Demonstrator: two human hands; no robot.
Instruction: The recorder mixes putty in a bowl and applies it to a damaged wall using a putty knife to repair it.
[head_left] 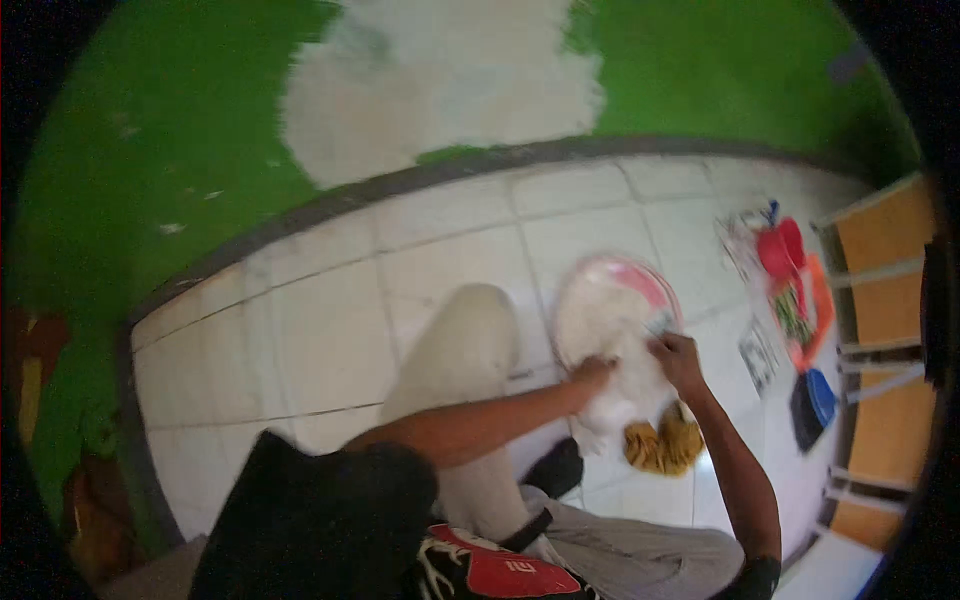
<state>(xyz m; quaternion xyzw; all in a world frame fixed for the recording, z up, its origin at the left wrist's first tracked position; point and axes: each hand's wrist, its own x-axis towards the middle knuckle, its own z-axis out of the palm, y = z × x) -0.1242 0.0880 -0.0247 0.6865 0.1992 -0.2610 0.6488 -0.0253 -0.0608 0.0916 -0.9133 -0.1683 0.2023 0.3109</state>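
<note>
Filmy white bag (blurred) at round basin

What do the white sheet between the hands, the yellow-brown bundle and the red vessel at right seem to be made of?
White sheet: probably thin plastic film; it looks crumpled and partly see-through, though blur leaves that open.
Yellow-brown bundle: likely soft, matt fabric, judging by its rumpled folds.
Red vessel: likely smooth moulded plastic, from its even, solid colour.
</note>
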